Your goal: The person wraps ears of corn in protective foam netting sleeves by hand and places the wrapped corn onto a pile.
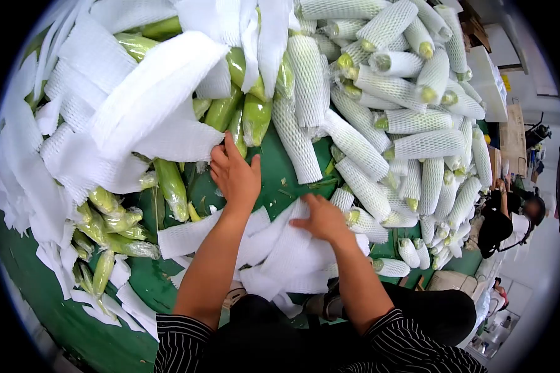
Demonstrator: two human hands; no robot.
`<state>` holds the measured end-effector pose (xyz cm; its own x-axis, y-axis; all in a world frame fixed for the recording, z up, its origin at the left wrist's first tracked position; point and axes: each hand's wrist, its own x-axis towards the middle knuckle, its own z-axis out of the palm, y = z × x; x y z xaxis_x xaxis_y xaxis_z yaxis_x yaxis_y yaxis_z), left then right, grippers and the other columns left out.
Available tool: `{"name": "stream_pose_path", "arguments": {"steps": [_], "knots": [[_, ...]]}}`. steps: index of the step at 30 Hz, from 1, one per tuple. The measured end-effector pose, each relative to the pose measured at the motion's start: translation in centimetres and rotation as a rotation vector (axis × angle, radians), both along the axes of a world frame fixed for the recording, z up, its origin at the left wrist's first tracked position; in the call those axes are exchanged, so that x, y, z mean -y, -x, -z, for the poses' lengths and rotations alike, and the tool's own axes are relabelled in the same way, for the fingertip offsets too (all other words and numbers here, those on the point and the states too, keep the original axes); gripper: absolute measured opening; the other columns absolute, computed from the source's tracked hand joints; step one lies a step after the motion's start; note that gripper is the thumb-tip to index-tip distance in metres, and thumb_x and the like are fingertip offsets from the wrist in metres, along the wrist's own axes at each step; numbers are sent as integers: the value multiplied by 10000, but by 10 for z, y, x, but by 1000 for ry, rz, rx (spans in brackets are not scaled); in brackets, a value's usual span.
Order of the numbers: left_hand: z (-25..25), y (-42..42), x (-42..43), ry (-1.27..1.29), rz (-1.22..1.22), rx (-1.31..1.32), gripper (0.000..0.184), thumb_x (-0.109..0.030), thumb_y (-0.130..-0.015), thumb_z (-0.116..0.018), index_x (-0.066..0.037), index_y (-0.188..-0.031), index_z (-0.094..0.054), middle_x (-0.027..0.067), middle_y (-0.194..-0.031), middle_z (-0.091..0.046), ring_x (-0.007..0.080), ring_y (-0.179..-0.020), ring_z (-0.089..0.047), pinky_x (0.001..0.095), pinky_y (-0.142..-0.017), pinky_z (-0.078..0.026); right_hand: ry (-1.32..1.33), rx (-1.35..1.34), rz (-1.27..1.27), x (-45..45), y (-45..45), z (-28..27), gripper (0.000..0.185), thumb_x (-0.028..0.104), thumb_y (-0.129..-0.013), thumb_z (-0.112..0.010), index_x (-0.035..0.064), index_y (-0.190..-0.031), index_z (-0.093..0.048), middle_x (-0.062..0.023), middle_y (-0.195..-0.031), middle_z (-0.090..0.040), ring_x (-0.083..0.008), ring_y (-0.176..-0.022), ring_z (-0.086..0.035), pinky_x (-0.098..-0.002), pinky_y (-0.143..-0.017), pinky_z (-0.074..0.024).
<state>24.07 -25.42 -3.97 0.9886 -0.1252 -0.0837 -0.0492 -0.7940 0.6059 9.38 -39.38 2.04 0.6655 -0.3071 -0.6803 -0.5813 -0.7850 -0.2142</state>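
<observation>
My left hand [235, 174] reaches up to the lower edge of a white foam net sleeve [190, 138], with thumb and index finger apart. Just beyond it lie long green vegetables [256, 119] wrapped in clear film; their exact kind is unclear. My right hand [325, 219] rests over loose flat foam net sleeves [286, 248] in front of me, fingers and thumb apart. Some of its fingers are hidden from view. To its right, a sleeved vegetable [366, 225] lies close by. Neither hand visibly grips anything.
Many vegetables in foam nets [426, 143] are piled at the right. More foam sleeves [74, 112] heap over film-wrapped vegetables [115, 227] at the left. All lie on a green surface [37, 280]. A person [510, 217] is at the far right, near a white box [486, 84].
</observation>
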Motion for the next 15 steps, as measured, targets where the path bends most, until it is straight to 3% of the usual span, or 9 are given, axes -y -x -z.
{"name": "stream_pose_path", "arguments": {"steps": [1,5,8,10,11,13,14,15], "knots": [[2,-5,5,-90,-11,21,820,-259,-785,-803,-54,-1455,-376,172,-1207,-440,405,-1109,-485,497,-951,-389,11,47,-1,-6,3,6,515,307,-797,-789,69,-1206,-585,-166,-1108,-642,-375,-1025,-632,-420,-900,-503],[20,-10,2,-77,29,130,716,-245,-771,-813,-56,-1362,-454,176,-1244,-458,416,-1068,-537,494,-898,-443,-225,352,57,-8,13,24,214,117,-798,-726,57,-946,-583,-133,-910,-619,-369,-896,-614,-459,-788,-482],[21,2,-21,-17,100,190,716,-241,-761,-808,-32,-1350,-457,200,-1232,-487,412,-1077,-536,495,-916,-443,-179,467,-99,0,12,17,211,115,-796,-719,50,-929,-568,-142,-881,-601,-359,-877,-606,-459,-777,-477],[10,31,-62,-40,144,-88,727,-321,-739,-798,-18,-1311,-467,189,-1193,-515,390,-1009,-559,487,-898,-458,-218,512,-97,7,4,7,186,106,-818,-699,42,-928,-564,-148,-901,-617,-340,-872,-605,-435,-761,-476],[4,42,-77,-146,206,-74,723,-339,-729,-801,-18,-1290,-477,192,-1180,-518,387,-1010,-558,483,-895,-462,-238,533,-83,8,2,2,173,101,-828,-689,38,-928,-562,-150,-911,-624,-330,-869,-604,-424,-753,-476],[-11,69,-107,-365,337,-84,717,-374,-709,-807,-17,-1249,-499,197,-1153,-524,382,-1012,-556,476,-890,-470,-440,396,-28,3,-4,-11,154,88,-839,-660,43,-925,-541,-150,-891,-614,-328,-857,-598,-394,-745,-472],[-13,69,-105,-333,359,-36,698,-369,-710,-807,-19,-1234,-507,194,-1140,-527,380,-1008,-557,471,-885,-475,-542,326,-24,2,-11,-13,144,82,-844,-645,46,-923,-530,-149,-881,-609,-327,-851,-594,-380,-740,-471],[-17,61,-90,-297,372,16,679,-364,-711,-806,-22,-1219,-514,192,-1126,-531,377,-1004,-557,465,-879,-480,-610,277,-19,-1,-13,-14,158,67,-854,-611,46,-993,-538,-94,-875,-630,-250,-842,-616,-324,-739,-473]]}}
